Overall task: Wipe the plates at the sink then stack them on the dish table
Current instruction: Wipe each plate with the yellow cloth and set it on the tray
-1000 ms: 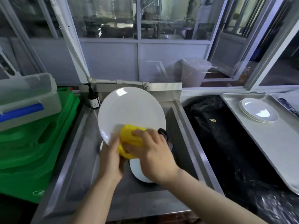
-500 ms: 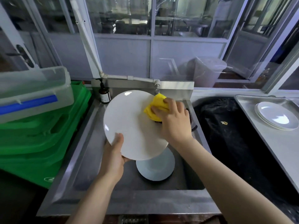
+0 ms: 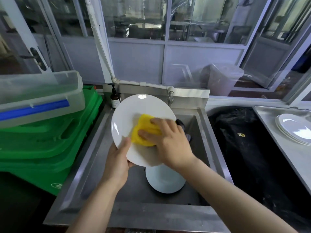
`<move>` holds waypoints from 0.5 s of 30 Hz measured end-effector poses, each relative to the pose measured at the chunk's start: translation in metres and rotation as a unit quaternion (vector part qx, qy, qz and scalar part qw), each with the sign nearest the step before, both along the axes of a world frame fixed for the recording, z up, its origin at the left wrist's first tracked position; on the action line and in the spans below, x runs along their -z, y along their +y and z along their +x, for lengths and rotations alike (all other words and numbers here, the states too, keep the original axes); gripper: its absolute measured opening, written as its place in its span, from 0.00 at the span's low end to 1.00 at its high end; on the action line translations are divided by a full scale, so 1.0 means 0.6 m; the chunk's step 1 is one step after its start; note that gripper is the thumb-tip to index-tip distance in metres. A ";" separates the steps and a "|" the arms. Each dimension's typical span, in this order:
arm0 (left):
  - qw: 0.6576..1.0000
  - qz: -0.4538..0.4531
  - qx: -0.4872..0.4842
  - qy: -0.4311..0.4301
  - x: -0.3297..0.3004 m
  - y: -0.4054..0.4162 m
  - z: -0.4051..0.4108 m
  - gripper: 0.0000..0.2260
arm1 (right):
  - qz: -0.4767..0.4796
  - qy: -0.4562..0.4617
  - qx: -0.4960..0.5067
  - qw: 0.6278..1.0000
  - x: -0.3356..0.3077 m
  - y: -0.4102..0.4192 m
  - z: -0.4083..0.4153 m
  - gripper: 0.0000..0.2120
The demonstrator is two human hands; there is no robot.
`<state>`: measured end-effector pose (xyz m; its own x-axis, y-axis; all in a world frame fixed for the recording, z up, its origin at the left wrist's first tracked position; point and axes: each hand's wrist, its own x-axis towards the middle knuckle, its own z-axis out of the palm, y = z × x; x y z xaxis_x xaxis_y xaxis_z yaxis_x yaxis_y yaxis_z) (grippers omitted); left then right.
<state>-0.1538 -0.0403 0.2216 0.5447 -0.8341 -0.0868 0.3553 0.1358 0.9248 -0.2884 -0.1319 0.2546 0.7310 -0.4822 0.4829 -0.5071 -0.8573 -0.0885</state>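
A large white plate (image 3: 133,113) is held tilted above the steel sink (image 3: 94,148). My left hand (image 3: 117,160) grips its lower left rim, thumb on the face. My right hand (image 3: 170,142) presses a yellow cloth (image 3: 141,132) flat against the middle of the plate, fingers fairly straight over the cloth. Below, another white plate (image 3: 165,180) lies in the sink basin, partly hidden by the held plate. A stack of white plates (image 3: 296,128) rests on the steel dish table (image 3: 286,153) at the far right.
Green crates (image 3: 42,145) with a clear lidded box (image 3: 38,95) on top stand left of the sink. A brown pump bottle (image 3: 115,98) and a tap (image 3: 170,98) are at the sink's back. A bin lined with a black bag (image 3: 249,148) sits between sink and dish table.
My right hand with the yellow cloth swept from the plate's lower edge to its upper right, then back to its middle. The plate stays tilted in my left hand.
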 end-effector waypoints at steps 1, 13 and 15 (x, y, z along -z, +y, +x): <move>1.000 -0.002 0.007 -0.016 -0.002 0.002 0.001 0.11 | 0.009 -0.004 0.031 0.999 -0.005 -0.016 0.000 0.18; 0.989 0.056 0.005 -0.135 -0.017 0.023 0.001 0.20 | 0.207 -0.194 0.121 0.951 -0.030 -0.052 0.040 0.27; 0.985 0.056 0.018 -0.161 -0.019 0.021 0.001 0.13 | 0.223 -0.203 0.077 0.950 -0.039 -0.033 0.054 0.27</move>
